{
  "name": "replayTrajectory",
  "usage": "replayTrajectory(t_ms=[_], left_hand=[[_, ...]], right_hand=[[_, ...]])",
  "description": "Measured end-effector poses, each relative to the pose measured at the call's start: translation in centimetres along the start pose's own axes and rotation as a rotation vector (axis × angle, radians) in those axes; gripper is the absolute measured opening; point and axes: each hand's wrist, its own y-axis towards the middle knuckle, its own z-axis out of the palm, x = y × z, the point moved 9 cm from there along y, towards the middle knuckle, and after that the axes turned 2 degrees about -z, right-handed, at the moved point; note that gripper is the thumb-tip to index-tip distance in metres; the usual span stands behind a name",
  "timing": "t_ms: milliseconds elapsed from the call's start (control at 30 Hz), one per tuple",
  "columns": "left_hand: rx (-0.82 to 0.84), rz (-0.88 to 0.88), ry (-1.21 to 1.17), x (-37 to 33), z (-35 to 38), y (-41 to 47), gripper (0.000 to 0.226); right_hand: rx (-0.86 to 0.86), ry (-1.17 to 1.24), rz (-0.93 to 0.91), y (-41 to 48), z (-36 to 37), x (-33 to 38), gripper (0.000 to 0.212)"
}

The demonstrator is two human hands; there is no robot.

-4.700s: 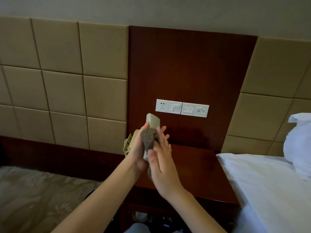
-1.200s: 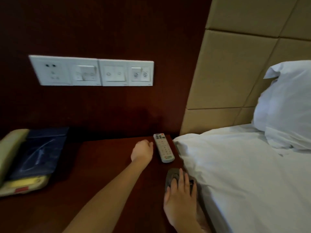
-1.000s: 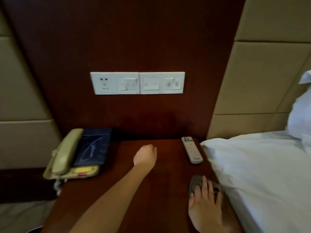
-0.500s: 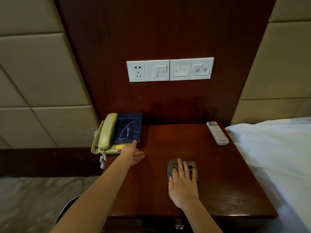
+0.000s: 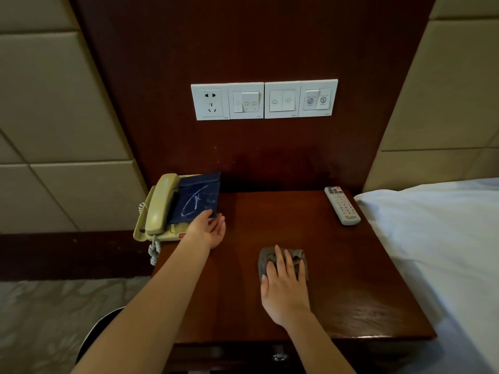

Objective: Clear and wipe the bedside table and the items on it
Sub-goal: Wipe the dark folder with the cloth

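The bedside table point(image 5: 297, 217) is dark red-brown wood with a glossy top that catches a pale sheen toward its near right corner. It stands between a padded wall on the left and the bed point(image 5: 445, 238) on the right, whose white sheet lies against the table's right edge.

At the table's back left corner sits a beige corded telephone point(image 5: 159, 206), handset in its cradle and coiled cord hanging off the left side. A dark blue folder point(image 5: 198, 197) with a white scrawled logo lies on the phone's body. A white remote point(image 5: 342, 205) lies at the back right, near the bed. A small grey-brown cloth point(image 5: 298, 259) is bunched on the middle of the top, toward the front.

The right hand point(image 5: 286, 287) lies flat on the cloth, fingers straight and spread, pressing it to the wood. The left hand point(image 5: 209, 232) is loose and holds nothing, fingers at the folder's near right corner — contact is unclear.

Behind the table rises a dark wood wall panel point(image 5: 243, 49) with a row of white switch plates point(image 5: 264, 100). A metal drawer pull point(image 5: 279, 356) shows below the front edge.
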Motion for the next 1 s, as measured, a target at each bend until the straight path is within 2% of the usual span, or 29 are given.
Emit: replayTrajectory(t_ms=[67,167,267,300,367,500,600,700,767,833,867,1000], left_hand=[[0.088,0.03,0.032,0.2,0.1,-0.7,0.011],[0.197,0.056,0.09,0.9,-0.6,-2.4,0.006],[0.255,0.094,0.132,1.2,-1.5,-4.0,0.015],[0.27,0.103,0.139,1.3,-1.8,-4.5,0.021],[0.288,0.126,0.15,1.0,-2.2,-6.0,0.03],[0.336,0.162,0.194,1.0,-2.0,-9.4,0.025],[0.398,0.176,0.227,1.9,-1.5,-13.1,0.023],[0.461,0.197,0.22,2.8,0.0,-17.2,0.023],[0.54,0.213,0.243,3.2,1.7,-20.6,0.026],[0.623,0.264,0.338,2.8,3.1,-24.3,0.029],[0.672,0.29,0.405,2.5,3.7,-26.1,0.03],[0.796,0.391,0.589,0.8,5.4,-32.0,0.036]], right_hand=[[0.013,-0.005,0.001,0.0,0.0,0.0,0.056],[-0.034,-0.009,-0.016,-0.6,-0.2,0.2,0.063],[-0.032,0.041,-0.046,-2.3,-0.6,0.4,0.044],[-0.108,0.02,-0.093,-2.8,-0.8,0.5,0.04],[-0.094,0.119,-0.076,-3.9,-1.2,0.0,0.043],[-0.304,0.438,0.13,-6.8,-4.5,-1.8,0.037],[-0.598,0.609,0.087,-8.8,-10.5,-1.0,0.023],[-0.707,0.532,-0.162,-9.2,-17.6,3.5,0.032],[-0.705,0.325,-0.288,-8.9,-21.2,6.1,0.038],[-0.709,0.14,-0.292,-8.7,-24.2,6.8,0.038],[-0.738,0.126,-0.279,-9.1,-26.0,6.6,0.038],[-0.77,0.233,-0.33,-12.7,-30.8,8.8,0.042]])
